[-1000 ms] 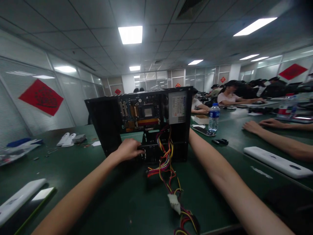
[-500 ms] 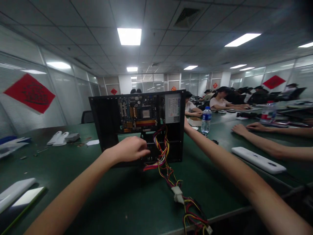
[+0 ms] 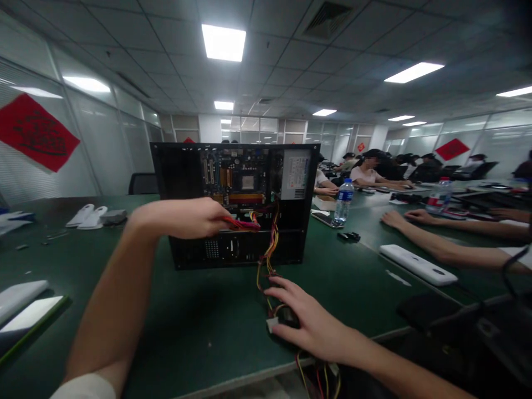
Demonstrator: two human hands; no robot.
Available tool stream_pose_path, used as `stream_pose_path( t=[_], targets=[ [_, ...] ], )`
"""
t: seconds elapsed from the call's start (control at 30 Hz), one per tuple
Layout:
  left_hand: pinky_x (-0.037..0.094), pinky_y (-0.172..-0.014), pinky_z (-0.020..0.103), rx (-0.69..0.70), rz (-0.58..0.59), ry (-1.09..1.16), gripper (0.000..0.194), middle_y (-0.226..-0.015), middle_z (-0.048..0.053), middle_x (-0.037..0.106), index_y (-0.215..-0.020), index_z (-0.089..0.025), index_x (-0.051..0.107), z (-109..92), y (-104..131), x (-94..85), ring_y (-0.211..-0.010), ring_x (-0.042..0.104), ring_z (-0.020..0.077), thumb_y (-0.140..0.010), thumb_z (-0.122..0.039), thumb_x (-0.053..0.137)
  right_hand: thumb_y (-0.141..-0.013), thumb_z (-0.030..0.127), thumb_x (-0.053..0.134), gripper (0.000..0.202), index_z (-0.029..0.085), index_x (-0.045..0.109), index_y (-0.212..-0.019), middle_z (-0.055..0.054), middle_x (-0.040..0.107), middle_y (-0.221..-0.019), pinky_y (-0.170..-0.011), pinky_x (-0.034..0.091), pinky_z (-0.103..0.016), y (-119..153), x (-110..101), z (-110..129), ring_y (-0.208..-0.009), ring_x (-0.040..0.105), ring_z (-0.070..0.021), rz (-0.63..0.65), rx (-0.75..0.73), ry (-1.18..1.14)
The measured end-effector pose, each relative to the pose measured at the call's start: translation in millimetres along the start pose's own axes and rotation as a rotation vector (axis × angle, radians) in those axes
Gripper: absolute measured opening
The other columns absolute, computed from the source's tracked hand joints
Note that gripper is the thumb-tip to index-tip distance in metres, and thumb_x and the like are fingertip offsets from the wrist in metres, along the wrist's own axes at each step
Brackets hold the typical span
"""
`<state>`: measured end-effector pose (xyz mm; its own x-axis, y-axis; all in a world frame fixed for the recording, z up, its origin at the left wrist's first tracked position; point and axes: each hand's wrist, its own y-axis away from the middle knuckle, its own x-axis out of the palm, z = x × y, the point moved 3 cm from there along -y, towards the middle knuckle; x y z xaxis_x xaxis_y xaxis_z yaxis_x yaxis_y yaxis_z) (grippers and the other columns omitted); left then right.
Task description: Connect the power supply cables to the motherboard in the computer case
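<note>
A black computer case [image 3: 241, 244] stands upright on the green table [image 3: 187, 321], its open side facing me. Inside show a circuit board [image 3: 236, 177] and a silver power supply [image 3: 296, 174]. My left hand [image 3: 195, 217] is closed round a bundle of red and purple wires [image 3: 241, 223] in front of the case. Yellow and red cables [image 3: 272, 244] hang from the case and run down over the table's near edge. My right hand [image 3: 305, 316] is spread over these cables, fingers apart, its thumb beside a white connector [image 3: 272, 325].
At right are a water bottle [image 3: 344, 200], a white power strip [image 3: 418, 264] and another person's hands [image 3: 394, 220]. White objects [image 3: 92, 217] and a grey block [image 3: 113, 217] lie at left, with a green-edged device [image 3: 31, 321] nearer.
My left hand has risen and now grips the red and purple wires. My right hand has left the case's right side and come down to the cables. The view has shifted slightly.
</note>
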<state>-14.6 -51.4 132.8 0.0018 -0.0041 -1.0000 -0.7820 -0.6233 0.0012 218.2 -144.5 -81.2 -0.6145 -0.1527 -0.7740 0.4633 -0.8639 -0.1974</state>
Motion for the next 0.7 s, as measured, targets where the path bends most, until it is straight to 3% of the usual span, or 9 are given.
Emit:
stream_pose_path(
  t=[0.07,0.17,0.33,0.43,0.5,0.57,0.7],
  targets=[
    [0.051,-0.068,0.023,-0.034,-0.081,0.047,0.04,-0.095,0.003,0.08,-0.123,-0.022,0.08,10,14,-16.3,-0.076,0.069,0.0178,-0.099,-0.035,0.051,-0.094,0.023,0.063,0.037,0.021,0.069,-0.131,-0.015,0.041,-0.164,-0.128,0.031,-0.052,-13,8,4,-0.155,0.036,-0.0315,-0.022,-0.042,0.065],
    [0.05,-0.064,0.023,-0.025,-0.159,0.093,0.042,-0.087,0.003,0.077,-0.125,-0.021,0.079,25,25,-26.1,-0.073,0.067,0.0183,-0.097,-0.038,0.053,-0.093,0.013,0.057,0.032,0.019,0.072,-0.12,-0.014,0.057,-0.149,-0.124,0.038,-0.047,-29,14,15,-0.145,0.05,-0.0269,-0.071,-0.158,0.01],
    [0.049,-0.066,0.021,-0.024,-0.239,0.203,0.04,-0.089,0.003,0.077,-0.124,-0.013,0.077,45,23,-31.7,-0.075,0.062,0.0149,-0.097,-0.032,0.054,-0.096,0.022,0.062,0.026,0.02,0.072,-0.12,-0.009,0.073,-0.122,-0.105,0.053,-0.036,-37,37,48,-0.116,0.069,-0.0203,-0.241,-0.145,-0.441],
    [0.049,-0.07,0.022,-0.029,-0.249,0.24,0.04,-0.094,0.004,0.078,-0.125,-0.012,0.076,55,18,-32.7,-0.08,0.062,0.015,-0.097,-0.031,0.055,-0.089,0.034,0.075,0.053,0.02,0.064,-0.139,-0.012,0.065,-0.139,-0.11,0.051,-0.04,-42,62,73,-0.128,0.063,-0.0254,-0.292,-0.133,-0.533],
    [0.051,-0.073,0.024,-0.032,-0.219,0.234,0.041,-0.098,0.005,0.078,-0.125,-0.013,0.076,59,16,-31.8,-0.083,0.065,0.0168,-0.096,-0.033,0.056,-0.079,0.039,0.084,0.082,0.021,0.052,-0.152,-0.016,0.05,-0.157,-0.121,0.041,-0.046,-47,78,85,-0.146,0.049,-0.0312,-0.259,-0.126,-0.534],
    [0.052,-0.073,0.027,-0.029,-0.189,0.21,0.041,-0.097,0.006,0.078,-0.123,-0.015,0.078,62,15,-30.5,-0.082,0.066,0.0187,-0.095,-0.037,0.057,-0.074,0.039,0.088,0.098,0.022,0.044,-0.159,-0.016,0.041,-0.165,-0.125,0.034,-0.049,-50,90,90,-0.152,0.04,-0.0336,-0.213,-0.089,-0.551],
    [0.052,-0.069,0.028,0.0,-0.22,0.157,0.04,-0.088,0.006,0.077,-0.115,-0.019,0.081,65,15,-24.7,-0.076,0.066,0.02,-0.092,-0.043,0.058,-0.078,0.041,0.086,0.107,0.026,0.03,-0.167,-0.016,0.047,-0.161,-0.119,0.044,-0.049,-41,88,85,-0.144,0.05,-0.0327,-0.176,-0.031,-0.575]
  ],
)
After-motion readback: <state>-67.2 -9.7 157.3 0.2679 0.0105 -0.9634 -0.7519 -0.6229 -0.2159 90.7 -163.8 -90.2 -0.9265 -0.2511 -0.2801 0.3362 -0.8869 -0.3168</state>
